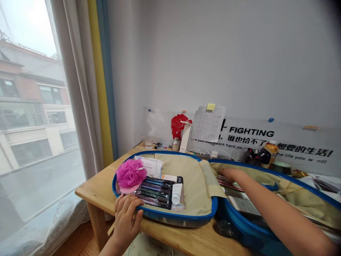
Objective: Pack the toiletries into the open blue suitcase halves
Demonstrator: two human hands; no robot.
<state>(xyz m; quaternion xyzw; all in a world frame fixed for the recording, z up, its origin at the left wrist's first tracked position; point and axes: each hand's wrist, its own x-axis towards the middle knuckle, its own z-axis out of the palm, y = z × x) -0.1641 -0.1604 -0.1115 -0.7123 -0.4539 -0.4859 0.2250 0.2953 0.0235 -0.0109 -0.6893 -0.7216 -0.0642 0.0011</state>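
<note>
**Right hand deep in the open suitcase**

We see the open suitcase (186,215) on the wooden tabletop (96,181), its two halves side by side. Our right hand (227,175) reaches into the right half, by its left end; the fingers are partly hidden, so we cannot tell whether that grip has hold of anything. A white box (244,205) lies nearer. Our left hand (128,207) lies loosely over the left half's near rim, thumb apart, nothing lifted. Beyond it sit a toothbrush pack (156,192), a white tube (177,193) and a pink bath puff (131,173). To reach in well, we should let the left hand steady the rim lightly, without pressing the pack, and feel for firm contact before lifting.
</note>
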